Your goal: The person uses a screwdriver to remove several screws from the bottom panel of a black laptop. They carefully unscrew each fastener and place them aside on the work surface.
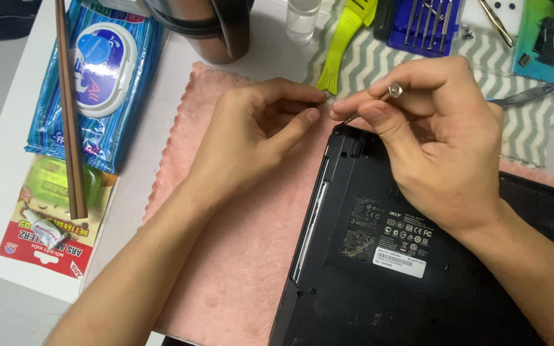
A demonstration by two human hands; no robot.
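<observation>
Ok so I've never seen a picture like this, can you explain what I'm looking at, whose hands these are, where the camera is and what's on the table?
The one picture comes from a camera worn on a person's head, looking down at their own two bare hands. No machine is involved.

The right hand holds a thin screwdriver, its tip pointing down at the corner of a black laptop lying bottom side up. The left hand pinches something tiny at that tip; it is too small to tell what.

The laptop rests on a pink cloth on a white table. To the left lie a blue pack of wet wipes, a pair of chopsticks and a red and yellow packet. At the top are a green brush, a blue screwdriver set, a dark cup and tweezers.
</observation>
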